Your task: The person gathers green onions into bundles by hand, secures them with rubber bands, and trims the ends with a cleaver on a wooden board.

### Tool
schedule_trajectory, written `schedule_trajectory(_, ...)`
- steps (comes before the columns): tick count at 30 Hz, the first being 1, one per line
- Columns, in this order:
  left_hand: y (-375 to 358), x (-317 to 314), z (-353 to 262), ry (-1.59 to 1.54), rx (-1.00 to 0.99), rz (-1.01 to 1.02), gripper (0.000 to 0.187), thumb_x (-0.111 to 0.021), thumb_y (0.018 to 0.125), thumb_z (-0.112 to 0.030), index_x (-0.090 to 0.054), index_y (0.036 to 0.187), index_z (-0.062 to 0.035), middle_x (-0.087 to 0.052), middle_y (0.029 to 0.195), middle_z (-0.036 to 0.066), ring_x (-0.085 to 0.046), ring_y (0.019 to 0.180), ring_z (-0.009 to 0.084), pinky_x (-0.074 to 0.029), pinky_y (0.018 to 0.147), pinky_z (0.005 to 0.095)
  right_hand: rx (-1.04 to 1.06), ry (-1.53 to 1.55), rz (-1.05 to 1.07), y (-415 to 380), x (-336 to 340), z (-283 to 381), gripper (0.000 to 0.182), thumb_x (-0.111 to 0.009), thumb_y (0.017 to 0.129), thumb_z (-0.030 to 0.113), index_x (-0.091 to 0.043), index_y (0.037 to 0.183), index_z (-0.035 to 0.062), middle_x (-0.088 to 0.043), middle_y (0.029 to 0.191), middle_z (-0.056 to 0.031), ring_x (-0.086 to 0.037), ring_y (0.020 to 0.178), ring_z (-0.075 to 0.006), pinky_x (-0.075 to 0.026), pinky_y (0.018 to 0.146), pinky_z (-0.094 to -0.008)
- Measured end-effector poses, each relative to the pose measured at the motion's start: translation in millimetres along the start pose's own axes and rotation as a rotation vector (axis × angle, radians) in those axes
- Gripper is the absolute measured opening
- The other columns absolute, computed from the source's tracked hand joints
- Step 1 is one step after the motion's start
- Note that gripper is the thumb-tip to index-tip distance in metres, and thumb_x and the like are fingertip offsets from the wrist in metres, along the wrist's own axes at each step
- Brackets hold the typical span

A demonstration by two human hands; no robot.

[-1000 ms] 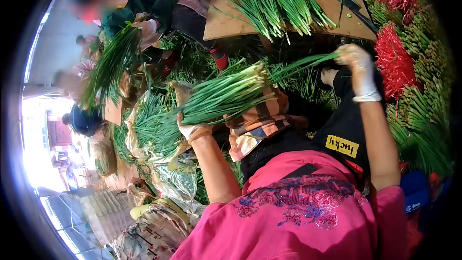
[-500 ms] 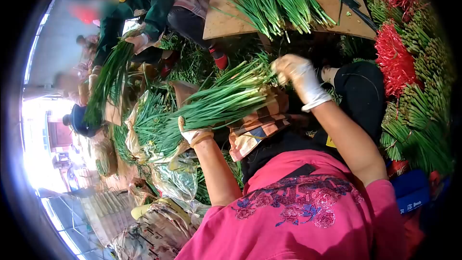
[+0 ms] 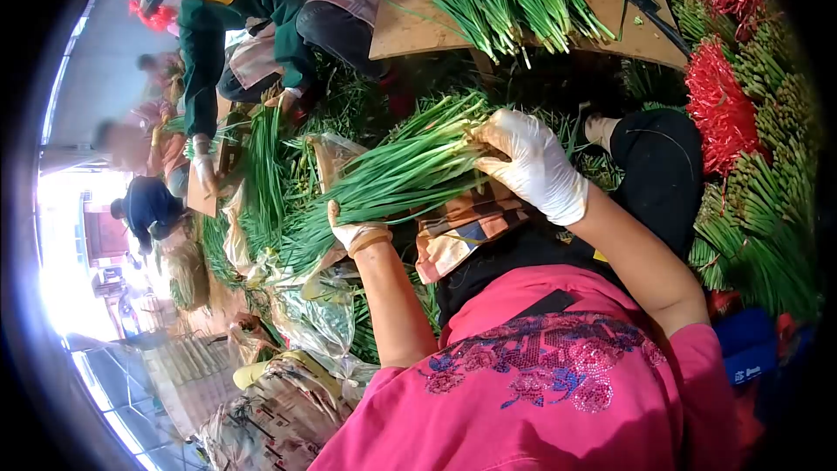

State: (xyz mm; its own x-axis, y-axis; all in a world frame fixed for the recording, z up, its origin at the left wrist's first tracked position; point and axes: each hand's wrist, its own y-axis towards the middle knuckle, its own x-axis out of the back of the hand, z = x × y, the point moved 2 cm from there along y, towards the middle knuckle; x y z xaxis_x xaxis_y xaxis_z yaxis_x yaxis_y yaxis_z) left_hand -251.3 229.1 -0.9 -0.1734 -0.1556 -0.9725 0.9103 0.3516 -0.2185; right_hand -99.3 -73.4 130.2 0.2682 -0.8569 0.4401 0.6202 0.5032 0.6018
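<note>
A thick bunch of long green chives point(image 3: 397, 179) lies across my lap, over a striped cloth point(image 3: 462, 228). My left hand point(image 3: 353, 231), in a white glove, is closed around the leafy part of the bunch from below. My right hand point(image 3: 532, 161), also gloved, grips the pale cut end of the same bunch at its upper right. I wear a pink top and dark trousers.
A wooden board point(image 3: 401, 30) with loose chives and a cleaver point(image 3: 632, 0) lies beyond. Red tie strings point(image 3: 719, 100) and stacked tied bunches point(image 3: 767, 201) fill the right side. A person in green point(image 3: 253, 0) handles chives at upper left. Plastic bags point(image 3: 318, 323) lie at lower left.
My right hand came back from the far right, where it held a few stalks, and now grips the bunch's cut end. The person in green lowered their bunch.
</note>
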Motion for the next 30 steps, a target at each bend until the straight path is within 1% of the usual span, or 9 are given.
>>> schedule_trajectory(5, -8, -22, 19, 0.486, -0.34, -0.192, 0.064, -0.046, 0.078, -0.04, -0.046, 0.131, -0.0036, -0.045, 0.134, 0.02, -0.042, 0.121, 0.041, -0.032, 0.1, 0.0603, -0.159, 0.19, 0.004, 1, 0, -16, 0.011, -0.069, 0.073, 0.005, -0.065, 0.083, 0.0041, -0.057, 0.078, -0.0091, -0.059, 0.072, -0.0261, -0.048, 0.065, -0.0311)
schedule_trajectory(11, -3, 21, -28, -0.043, 0.103, 0.219, 0.064, -0.039, 0.083, -0.043, -0.04, 0.136, -0.008, -0.04, 0.14, 0.016, -0.038, 0.126, 0.0382, -0.03, 0.101, 0.0583, -0.488, 0.544, -0.715, 3, 144, -81, 0.01, -0.055, 0.087, 0.009, -0.058, 0.092, 0.0014, -0.052, 0.08, -0.0002, -0.049, 0.073, -0.0097, -0.044, 0.072, -0.025)
schedule_trajectory(14, 1, 20, -28, -0.327, 0.159, 0.169, 0.065, -0.032, 0.086, -0.045, -0.036, 0.139, -0.0091, -0.039, 0.141, 0.015, -0.037, 0.127, 0.0367, -0.031, 0.1, 0.0577, 0.155, -1.053, 0.194, -32, 164, -113, 0.009, -0.062, 0.081, 0.014, -0.057, 0.084, 0.0068, -0.056, 0.076, -0.0053, -0.055, 0.07, -0.0172, -0.047, 0.063, -0.0305)
schedule_trajectory(18, 3, 22, -32, -0.601, 0.227, 0.071, 0.066, -0.031, 0.086, -0.05, -0.035, 0.141, -0.0141, -0.038, 0.143, 0.009, -0.037, 0.128, 0.0314, -0.033, 0.098, 0.0515, -0.212, -0.556, 0.538, -58, 58, -45, 0.014, -0.057, 0.079, 0.024, -0.064, 0.075, 0.0134, -0.059, 0.07, -0.0072, -0.061, 0.072, -0.0268, -0.049, 0.06, -0.0384)
schedule_trajectory(22, 3, 28, -36, -0.797, 0.319, 0.085, 0.066, -0.033, 0.086, -0.057, -0.031, 0.143, -0.0238, -0.031, 0.148, -0.002, -0.028, 0.136, 0.0171, -0.023, 0.11, 0.0381, 0.272, 0.085, 0.496, -58, -52, 30, 0.022, -0.056, 0.079, 0.024, -0.065, 0.099, 0.018, -0.059, 0.112, -0.0068, -0.06, 0.097, -0.0233, -0.049, 0.074, -0.036)
schedule_trajectory(26, -7, -8, -9, -0.074, -0.034, 0.077, 0.073, -0.039, 0.08, -0.05, -0.034, 0.141, -0.0098, -0.034, 0.144, 0.014, -0.033, 0.13, 0.0363, -0.025, 0.104, 0.0571, 0.409, 0.057, 0.641, -89, -53, -18, 0.024, -0.057, 0.079, 0.024, -0.064, 0.102, 0.0208, -0.061, 0.115, -0.0031, -0.06, 0.098, -0.0217, -0.048, 0.079, -0.0342)
schedule_trajectory(27, -12, -29, 9, 0.468, -0.275, -0.098, 0.074, -0.041, 0.079, -0.048, -0.034, 0.14, -0.006, -0.033, 0.144, 0.018, -0.032, 0.129, 0.0407, -0.023, 0.104, 0.0609, -0.05, 0.073, 0.887, -85, -26, -35, 0.017, -0.057, 0.078, 0.021, -0.068, 0.091, 0.0194, -0.066, 0.104, -0.0031, -0.063, 0.094, -0.0214, -0.05, 0.074, -0.0349)
schedule_trajectory(28, -12, -25, 4, 0.523, -0.327, -0.13, 0.074, -0.04, 0.08, -0.047, -0.033, 0.141, -0.0058, -0.034, 0.144, 0.018, -0.033, 0.129, 0.0391, -0.025, 0.104, 0.0597, 0.133, -0.487, 1.043, -94, -2, -71, 0.023, -0.059, 0.076, 0.021, -0.065, 0.096, 0.0121, -0.067, 0.089, -0.004, -0.065, 0.082, -0.0239, -0.052, 0.068, -0.0371)
schedule_trajectory(30, -17, -34, 8, 0.32, -0.227, 0.046, 0.075, -0.042, 0.079, -0.047, -0.032, 0.142, -0.0064, -0.035, 0.143, 0.018, -0.035, 0.128, 0.0365, -0.027, 0.104, 0.0572, -0.275, -0.971, 1.508, -98, 51, -139, 0.014, -0.065, 0.071, 0.02, -0.07, 0.082, 0.0137, -0.064, 0.075, -0.0063, -0.065, 0.074, -0.0252, -0.051, 0.062, -0.0371)
